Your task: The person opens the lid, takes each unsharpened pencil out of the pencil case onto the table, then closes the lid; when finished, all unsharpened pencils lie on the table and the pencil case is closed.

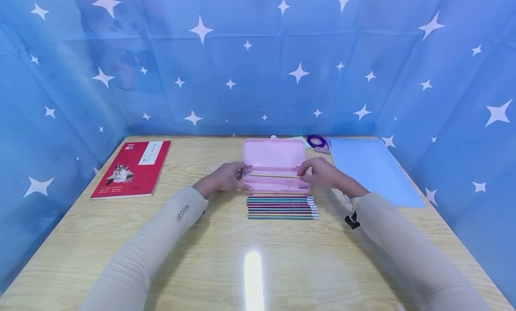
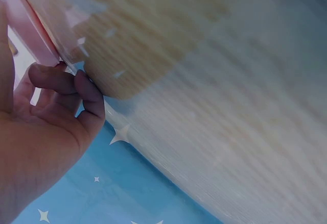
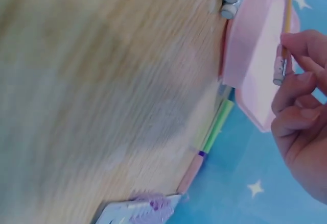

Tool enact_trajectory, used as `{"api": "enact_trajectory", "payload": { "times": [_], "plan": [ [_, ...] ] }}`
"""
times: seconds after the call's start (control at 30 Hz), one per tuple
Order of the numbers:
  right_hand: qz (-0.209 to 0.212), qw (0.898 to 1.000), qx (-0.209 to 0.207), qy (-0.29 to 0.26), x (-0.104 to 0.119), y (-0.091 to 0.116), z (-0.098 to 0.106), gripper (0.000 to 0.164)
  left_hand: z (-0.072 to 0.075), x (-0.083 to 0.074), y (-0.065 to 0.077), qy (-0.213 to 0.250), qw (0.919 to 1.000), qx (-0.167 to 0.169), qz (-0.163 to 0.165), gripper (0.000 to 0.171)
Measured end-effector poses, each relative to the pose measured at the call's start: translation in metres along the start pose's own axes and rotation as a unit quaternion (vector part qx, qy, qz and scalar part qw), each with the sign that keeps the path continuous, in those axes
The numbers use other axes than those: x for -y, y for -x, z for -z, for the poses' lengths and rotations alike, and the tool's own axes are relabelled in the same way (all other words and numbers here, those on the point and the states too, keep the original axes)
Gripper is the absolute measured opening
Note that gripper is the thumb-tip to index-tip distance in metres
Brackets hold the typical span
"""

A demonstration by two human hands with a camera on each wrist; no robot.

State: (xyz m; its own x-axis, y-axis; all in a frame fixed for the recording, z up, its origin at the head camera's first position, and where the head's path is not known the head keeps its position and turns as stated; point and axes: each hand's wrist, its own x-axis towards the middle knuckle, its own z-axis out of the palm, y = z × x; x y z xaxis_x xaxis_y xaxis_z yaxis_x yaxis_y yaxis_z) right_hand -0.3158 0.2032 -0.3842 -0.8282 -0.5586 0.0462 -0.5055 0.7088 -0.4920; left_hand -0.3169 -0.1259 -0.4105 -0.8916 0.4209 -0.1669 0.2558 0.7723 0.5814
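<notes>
A pink pencil case [image 1: 275,152] stands with its lid raised in the middle of the table. My left hand [image 1: 225,177] grips the case's left end, thumb at the front and fingers behind; in the left wrist view the left hand [image 2: 56,106] has curled fingers beside the pink edge. With thumb and finger, my right hand [image 1: 321,171] pinches a yellow pencil [image 1: 274,175] near its eraser end, holding it lengthwise over the case's tray. The pencil's metal ferrule [image 3: 279,71] shows in the right wrist view. Several pencils [image 1: 282,208] lie in a row before the case, erasers to the right.
At the left lies a red book [image 1: 131,170]. A pale blue spiral-bound pad [image 1: 371,172] lies at the right. Behind the case, to its right, are a purple tape roll [image 1: 316,141], a small pinkish block [image 1: 322,150] and a green item [image 1: 303,142]. A starry blue curtain [image 1: 242,60] surrounds the table.
</notes>
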Motion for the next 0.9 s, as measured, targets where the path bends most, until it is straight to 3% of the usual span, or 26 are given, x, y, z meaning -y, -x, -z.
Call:
{"api": "enact_trajectory", "payload": {
  "times": [0.47,0.9],
  "plan": [
    [0.033,0.999,0.012,-0.029,0.021,0.05,0.002,0.005,-0.001,0.003,-0.003,-0.005,1.0,-0.001,0.001,0.093],
    [0.065,0.995,0.042,-0.069,0.033,0.08,-0.014,0.01,-0.002,0.002,-0.002,-0.016,0.9998,-0.001,-0.008,0.091]
  ]
}}
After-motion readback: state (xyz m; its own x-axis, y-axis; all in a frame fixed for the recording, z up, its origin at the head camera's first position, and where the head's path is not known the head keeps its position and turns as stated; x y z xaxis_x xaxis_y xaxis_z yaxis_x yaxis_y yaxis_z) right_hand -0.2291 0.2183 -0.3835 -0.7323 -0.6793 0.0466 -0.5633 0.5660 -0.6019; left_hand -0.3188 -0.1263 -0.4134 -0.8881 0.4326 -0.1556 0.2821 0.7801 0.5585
